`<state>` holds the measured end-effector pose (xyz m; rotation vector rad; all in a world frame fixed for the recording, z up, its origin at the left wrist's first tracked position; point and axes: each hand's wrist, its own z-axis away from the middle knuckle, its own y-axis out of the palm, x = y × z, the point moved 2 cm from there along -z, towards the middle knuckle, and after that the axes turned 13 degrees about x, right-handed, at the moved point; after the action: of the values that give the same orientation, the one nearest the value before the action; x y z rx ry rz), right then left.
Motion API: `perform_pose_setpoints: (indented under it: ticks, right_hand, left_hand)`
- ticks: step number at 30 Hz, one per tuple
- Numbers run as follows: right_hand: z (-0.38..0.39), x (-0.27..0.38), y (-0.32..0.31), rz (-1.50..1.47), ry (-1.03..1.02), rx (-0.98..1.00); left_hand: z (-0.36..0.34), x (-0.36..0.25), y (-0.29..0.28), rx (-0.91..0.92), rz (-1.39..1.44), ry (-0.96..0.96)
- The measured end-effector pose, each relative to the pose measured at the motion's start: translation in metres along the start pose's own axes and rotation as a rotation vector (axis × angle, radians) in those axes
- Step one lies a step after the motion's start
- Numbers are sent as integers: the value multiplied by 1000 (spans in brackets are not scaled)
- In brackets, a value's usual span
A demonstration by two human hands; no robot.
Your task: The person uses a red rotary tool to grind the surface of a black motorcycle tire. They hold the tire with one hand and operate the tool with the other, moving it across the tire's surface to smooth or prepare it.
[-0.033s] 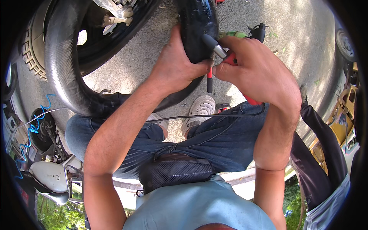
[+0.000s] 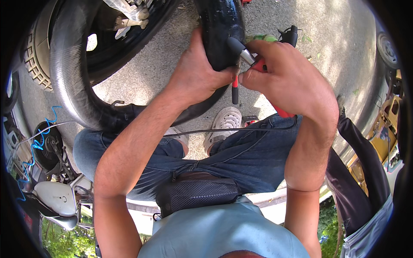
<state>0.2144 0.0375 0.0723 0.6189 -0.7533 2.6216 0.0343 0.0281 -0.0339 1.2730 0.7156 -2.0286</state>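
A black inflated inner tube (image 2: pixel 71 81) stands in front of me, its lower curve by my knees. A bent valve stem (image 2: pixel 118 102) sticks out of its inner side. My left hand (image 2: pixel 191 81) is wrapped round the tube's right side, thumb toward me, other fingers hidden behind it. My right hand (image 2: pixel 290 79) is closed round a red corded tool with a silver collar and a dark grey cone-shaped tip (image 2: pixel 235 46). That tip lies against the tube, or just over it. Below my left thumb hangs a thin red-and-black rod (image 2: pixel 235 91); what holds it is hidden.
A knobbly-treaded wheel (image 2: pixel 38 56) is behind the tube at the far left. A black cable (image 2: pixel 223 130) crosses my lap. A green object and a black handle (image 2: pixel 293 36) lie beyond my right hand. A motorbike (image 2: pixel 56 195) is at left; another person's dark-trousered legs (image 2: pixel 352 172) are at right.
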Motion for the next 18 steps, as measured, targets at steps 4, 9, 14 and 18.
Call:
perform_pose_setpoints:
  ticks: [4, 9, 14, 18]
  right_hand:
    - [8, -4, -3, -208, -15, 24]
    - [6, -4, 2, -34, -76, -41]
    - [-2, 1, -3, 15, 19, 41]
    - [6, -6, -5, -217, 35, 67]
  left_hand:
    - [1, -4, -1, 2, 3, -8]
    - [1, -2, 0, 2, -19, -20]
    - [0, 2, 0, 9, -16, 23]
    - [2, -8, -3, 31, 28, -66]
